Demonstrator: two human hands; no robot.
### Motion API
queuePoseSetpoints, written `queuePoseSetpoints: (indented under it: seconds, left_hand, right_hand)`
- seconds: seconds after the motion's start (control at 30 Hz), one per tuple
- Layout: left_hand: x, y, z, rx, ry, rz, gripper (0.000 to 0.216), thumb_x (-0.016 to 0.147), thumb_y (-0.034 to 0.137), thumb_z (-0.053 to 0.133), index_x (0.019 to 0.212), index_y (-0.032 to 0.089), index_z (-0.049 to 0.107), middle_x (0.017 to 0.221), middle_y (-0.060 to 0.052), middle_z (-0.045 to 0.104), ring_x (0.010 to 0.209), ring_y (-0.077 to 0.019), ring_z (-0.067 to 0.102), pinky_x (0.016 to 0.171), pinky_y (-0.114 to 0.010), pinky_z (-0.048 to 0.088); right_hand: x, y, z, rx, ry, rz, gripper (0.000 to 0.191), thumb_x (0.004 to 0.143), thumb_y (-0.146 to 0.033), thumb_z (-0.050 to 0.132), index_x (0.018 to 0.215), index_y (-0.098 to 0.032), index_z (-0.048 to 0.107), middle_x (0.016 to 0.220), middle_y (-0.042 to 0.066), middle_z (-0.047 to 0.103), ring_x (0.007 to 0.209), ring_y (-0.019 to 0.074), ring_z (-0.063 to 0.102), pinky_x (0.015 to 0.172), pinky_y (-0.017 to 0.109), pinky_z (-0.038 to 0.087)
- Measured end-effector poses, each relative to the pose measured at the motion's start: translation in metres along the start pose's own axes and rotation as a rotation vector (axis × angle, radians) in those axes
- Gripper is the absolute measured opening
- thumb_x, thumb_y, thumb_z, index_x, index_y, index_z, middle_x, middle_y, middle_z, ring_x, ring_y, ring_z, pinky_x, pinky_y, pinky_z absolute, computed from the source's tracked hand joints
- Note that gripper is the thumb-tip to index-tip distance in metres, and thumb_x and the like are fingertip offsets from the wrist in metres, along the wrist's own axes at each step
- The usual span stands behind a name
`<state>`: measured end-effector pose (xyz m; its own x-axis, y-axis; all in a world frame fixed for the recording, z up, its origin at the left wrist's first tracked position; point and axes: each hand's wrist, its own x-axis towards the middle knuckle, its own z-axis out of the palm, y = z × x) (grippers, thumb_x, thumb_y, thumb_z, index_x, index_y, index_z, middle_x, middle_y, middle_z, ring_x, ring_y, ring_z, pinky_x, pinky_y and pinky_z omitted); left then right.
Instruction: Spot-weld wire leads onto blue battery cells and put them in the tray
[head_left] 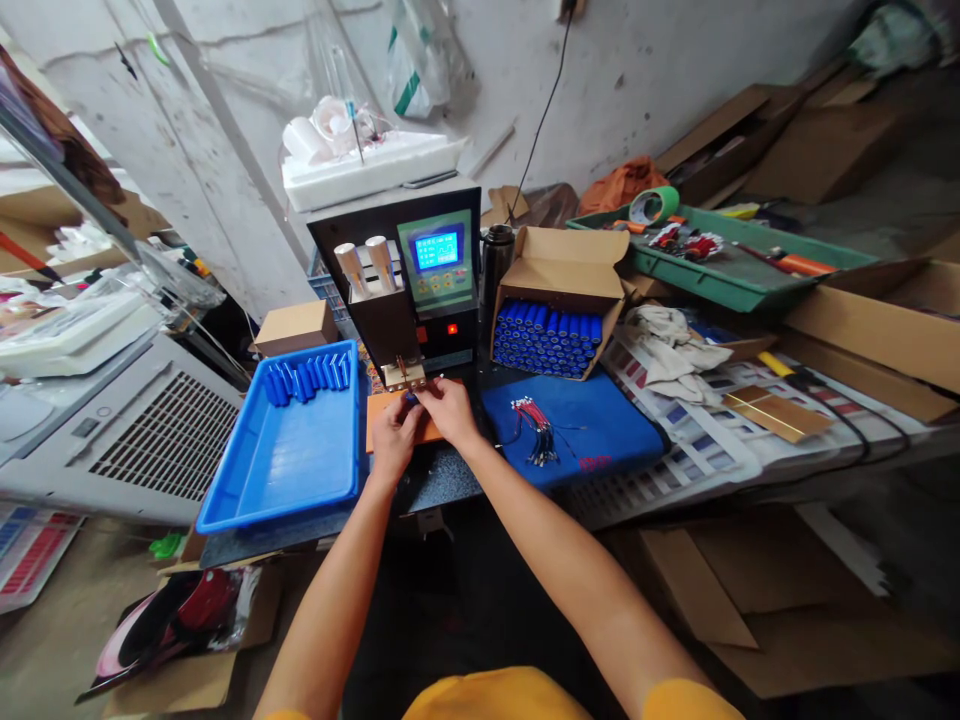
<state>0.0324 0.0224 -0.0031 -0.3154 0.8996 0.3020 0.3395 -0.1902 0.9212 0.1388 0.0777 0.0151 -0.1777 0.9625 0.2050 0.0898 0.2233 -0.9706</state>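
Note:
My left hand point(392, 433) and my right hand point(448, 410) meet under the tip of a black spot-welding machine point(409, 285). Both pinch a small blue battery cell point(411, 398) and hold it up to the machine's welding pins. The hands rest over an orange pad point(379, 412). Left of them a blue plastic tray point(292, 445) holds a row of blue cells point(307, 378) at its far end. On the right, an open cardboard box point(559, 300) is packed with blue cells. A bundle of red wires point(536, 428) lies on a blue cloth point(585, 430).
A green tray point(720, 265) with tools and tape stands at the back right. A white rag point(671, 345), a brass strip point(776, 412) and cardboard boxes point(885, 330) lie to the right. A grey vented unit point(142, 430) stands to the left. A dark bottle point(496, 262) stands beside the machine.

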Motion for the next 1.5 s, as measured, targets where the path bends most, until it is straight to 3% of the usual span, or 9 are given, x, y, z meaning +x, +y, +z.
queuePoseSetpoints:
  seconds: [0.83, 1.03, 1.13, 1.27, 1.5]
  left_hand:
    - [-0.002, 0.001, -0.001, 0.053, 0.015, 0.04, 0.031, 0.086, 0.035, 0.059, 0.108, 0.017, 0.069, 0.093, -0.006, 0.073, 0.088, -0.0193, 0.067, 0.082, -0.03, 0.051]
    - [-0.002, 0.001, -0.001, 0.057, 0.013, 0.036, 0.032, 0.086, 0.037, 0.058, 0.11, 0.017, 0.068, 0.096, -0.007, 0.073, 0.087, -0.0193, 0.067, 0.082, -0.03, 0.051]
    - [-0.002, 0.0, -0.001, 0.057, 0.022, 0.035, 0.032, 0.085, 0.036, 0.059, 0.109, 0.017, 0.068, 0.096, -0.007, 0.073, 0.085, -0.0188, 0.066, 0.081, -0.03, 0.051]
    - [-0.001, 0.0, 0.0, 0.046, 0.026, 0.033, 0.03, 0.085, 0.037, 0.059, 0.104, 0.017, 0.068, 0.086, -0.005, 0.071, 0.078, -0.0174, 0.065, 0.075, -0.028, 0.05]
    - [-0.001, 0.002, 0.0, 0.053, 0.022, 0.016, 0.027, 0.083, 0.038, 0.058, 0.099, 0.017, 0.068, 0.077, -0.002, 0.067, 0.067, -0.0137, 0.058, 0.066, -0.025, 0.045]
  right_hand:
    - [-0.001, 0.0, -0.001, -0.021, -0.026, -0.001, 0.018, 0.081, -0.035, 0.066, 0.083, -0.019, 0.071, 0.079, 0.005, 0.072, 0.08, 0.0201, 0.067, 0.073, 0.028, 0.05]
    - [-0.003, -0.003, -0.008, 0.036, -0.089, -0.029, 0.017, 0.081, -0.034, 0.064, 0.083, -0.018, 0.067, 0.083, 0.005, 0.072, 0.081, 0.0186, 0.066, 0.075, 0.028, 0.049]
    - [-0.008, -0.006, -0.016, 0.03, -0.125, -0.053, 0.018, 0.081, -0.034, 0.062, 0.078, -0.017, 0.063, 0.08, 0.004, 0.069, 0.075, 0.0162, 0.063, 0.07, 0.027, 0.047]
    - [-0.012, -0.004, -0.022, -0.024, -0.144, -0.028, 0.025, 0.078, -0.037, 0.061, 0.064, -0.018, 0.054, 0.06, -0.001, 0.058, 0.059, 0.0125, 0.052, 0.056, 0.023, 0.039]
    - [-0.01, -0.003, -0.025, 0.127, -0.195, 0.104, 0.031, 0.075, -0.041, 0.06, 0.057, -0.019, 0.047, 0.051, -0.004, 0.05, 0.044, 0.0076, 0.042, 0.044, 0.02, 0.031]
